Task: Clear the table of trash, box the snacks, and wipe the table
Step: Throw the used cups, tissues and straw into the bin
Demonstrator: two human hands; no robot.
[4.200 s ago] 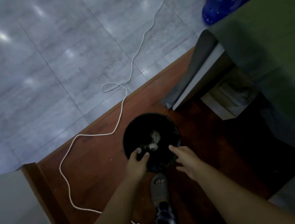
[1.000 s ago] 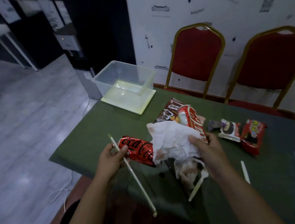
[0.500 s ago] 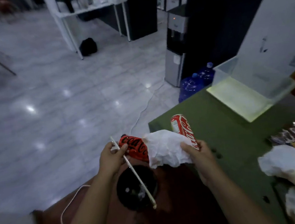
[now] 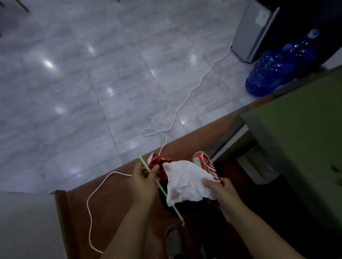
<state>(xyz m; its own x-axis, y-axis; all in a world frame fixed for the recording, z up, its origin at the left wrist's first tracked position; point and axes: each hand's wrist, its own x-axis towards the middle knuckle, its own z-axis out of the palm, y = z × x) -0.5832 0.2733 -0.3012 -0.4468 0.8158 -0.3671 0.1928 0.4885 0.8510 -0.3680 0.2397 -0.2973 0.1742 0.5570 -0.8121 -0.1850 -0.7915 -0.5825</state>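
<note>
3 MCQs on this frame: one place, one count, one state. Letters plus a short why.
1. The black bin is: A) on the table B) on the floor below the hands C) on a chair
2. Cola cans held: A) one B) two C) three
3. The tissue is: A) already in the bin B) lying on the table C) held above the bin

Key:
1 B: its dark rim shows under both hands.
2 B: the left hand grips a crushed can with a straw; the right hand grips a can.
3 C: the right hand pinches it.
</note>
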